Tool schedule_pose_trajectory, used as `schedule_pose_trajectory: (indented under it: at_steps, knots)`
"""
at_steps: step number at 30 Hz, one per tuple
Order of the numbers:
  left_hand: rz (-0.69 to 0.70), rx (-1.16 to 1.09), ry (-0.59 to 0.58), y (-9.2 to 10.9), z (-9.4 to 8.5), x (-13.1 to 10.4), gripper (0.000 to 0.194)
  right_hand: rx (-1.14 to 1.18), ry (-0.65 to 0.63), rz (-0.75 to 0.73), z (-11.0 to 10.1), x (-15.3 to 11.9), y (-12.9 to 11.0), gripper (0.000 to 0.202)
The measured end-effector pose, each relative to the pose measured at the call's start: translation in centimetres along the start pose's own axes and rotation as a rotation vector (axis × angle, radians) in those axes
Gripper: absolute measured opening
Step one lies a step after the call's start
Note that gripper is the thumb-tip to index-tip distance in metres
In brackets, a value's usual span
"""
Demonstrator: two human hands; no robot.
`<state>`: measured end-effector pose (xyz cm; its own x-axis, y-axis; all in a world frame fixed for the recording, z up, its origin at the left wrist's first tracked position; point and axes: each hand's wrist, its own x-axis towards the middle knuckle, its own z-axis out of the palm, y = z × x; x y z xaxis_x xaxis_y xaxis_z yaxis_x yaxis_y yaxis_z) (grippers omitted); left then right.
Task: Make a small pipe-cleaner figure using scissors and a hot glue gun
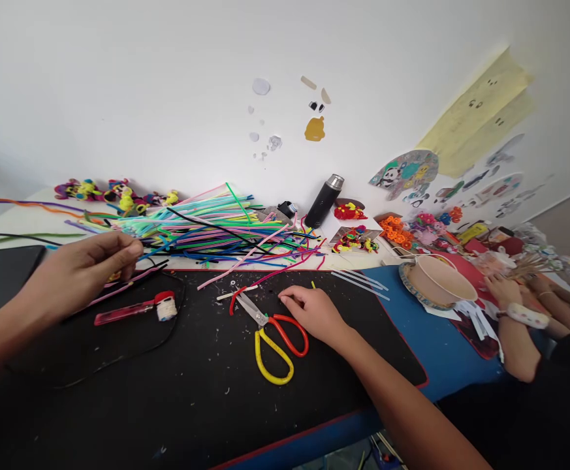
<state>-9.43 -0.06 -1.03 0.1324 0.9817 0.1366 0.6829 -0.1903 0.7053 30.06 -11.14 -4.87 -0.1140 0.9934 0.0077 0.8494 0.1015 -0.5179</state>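
I record the left hand [86, 267] at frame left, thumb pressed to curled fingers; any item pinched, I cannot tell. The right hand [316, 314], centre, fingertips together, is just beside the scissors [262, 320]. Pipe cleaners [201, 225] lie heaped above centre.

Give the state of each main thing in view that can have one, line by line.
Scissors with red and yellow handles: lying on the black red-edged mat, handles apart.
Black cylindrical bottle with silver cap: cap on.
Multicoloured fuzzy pipe cleaners: heaped loosely.
Thin translucent sticks: lying flat.
Yellow paper sheets: fixed to the white wall.
Left hand: raised, fingers bent; contents unclear.
Right hand: beside the scissors, fingers bent.
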Motion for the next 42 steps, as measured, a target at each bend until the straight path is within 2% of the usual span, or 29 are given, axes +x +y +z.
schedule_pose_trajectory:
  at_steps: [4,10,19,26,33,36,40,42]
  knots:
    - [-0.033,0.093,0.029,0.9,-0.4,-0.1,0.054,-0.134,-0.052,0.008,0.2,0.2,-0.6,0.02]
    - [-0.03,-0.02,0.027,1.5,-0.1,-0.3,0.049,-0.207,-0.031,0.007,0.4,1.1,-0.8,0.014]
    - [0.004,-0.114,-0.029,-0.8,0.7,0.0,0.052,-0.158,0.064,0.009,0.1,2.2,-1.2,0.021]
    - [-0.023,-0.165,-0.077,-0.8,1.3,-0.3,0.056,-0.209,-0.007,0.008,0.9,2.6,-2.2,0.018]
    - [-0.013,-0.187,-0.082,-1.5,1.5,-0.2,0.054,-0.12,0.032,0.011,1.4,3.1,-2.1,0.015]
    - [0.005,-0.192,-0.088,-1.0,1.5,-0.5,0.056,0.109,0.072,0.051,1.6,3.2,-2.3,0.018]
    - [0.051,-0.185,-0.146,0.4,1.6,-1.5,0.058,0.81,-0.008,0.194,1.7,3.1,-4.0,0.033]
    - [0.076,-0.185,-0.191,1.1,1.8,-2.1,0.055,0.997,-0.051,0.225,1.5,2.9,-5.3,0.038]
